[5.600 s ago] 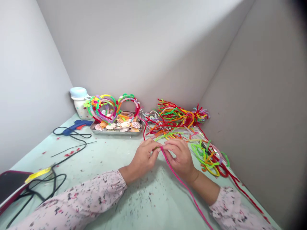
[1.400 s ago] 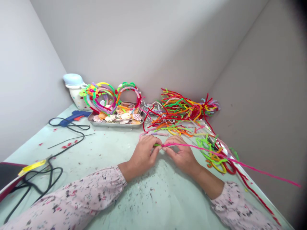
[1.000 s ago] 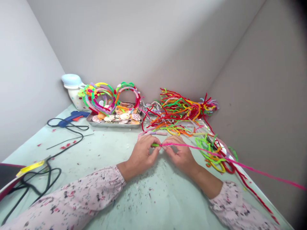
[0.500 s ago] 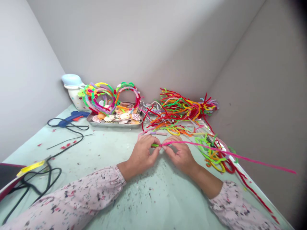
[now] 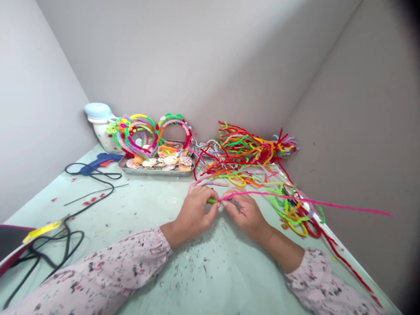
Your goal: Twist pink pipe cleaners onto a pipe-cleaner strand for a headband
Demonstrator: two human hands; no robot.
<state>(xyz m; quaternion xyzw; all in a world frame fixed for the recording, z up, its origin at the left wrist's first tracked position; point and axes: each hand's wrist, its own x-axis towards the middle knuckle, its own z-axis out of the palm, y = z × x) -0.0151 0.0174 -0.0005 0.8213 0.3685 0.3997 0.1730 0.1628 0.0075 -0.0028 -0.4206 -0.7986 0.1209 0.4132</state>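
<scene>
Above the middle of the table, my left hand (image 5: 198, 211) pinches a green pipe cleaner (image 5: 212, 201), most of which is hidden by the fingers. Right beside it, fingertips nearly touching, my right hand (image 5: 244, 213) is closed on a long pink pipe cleaner (image 5: 315, 201). Its near end meets the green piece between the two hands; whether it is wound round it is too small to tell. The pink length runs off to the right, past the table's edge.
Behind the hands are a metal tray (image 5: 157, 173) of seashells (image 5: 170, 159), pipe-cleaner hoops (image 5: 175, 120) and a heap of coloured pipe cleaners (image 5: 246, 148). More loops (image 5: 292, 210) lie at right. At left are a blue glue gun (image 5: 98, 162), a black cord (image 5: 110, 192) and a white bottle (image 5: 106, 131).
The pink pipe cleaner's free end has swung upward and slightly left. Both hands stay in almost the same place, still pinching.
</scene>
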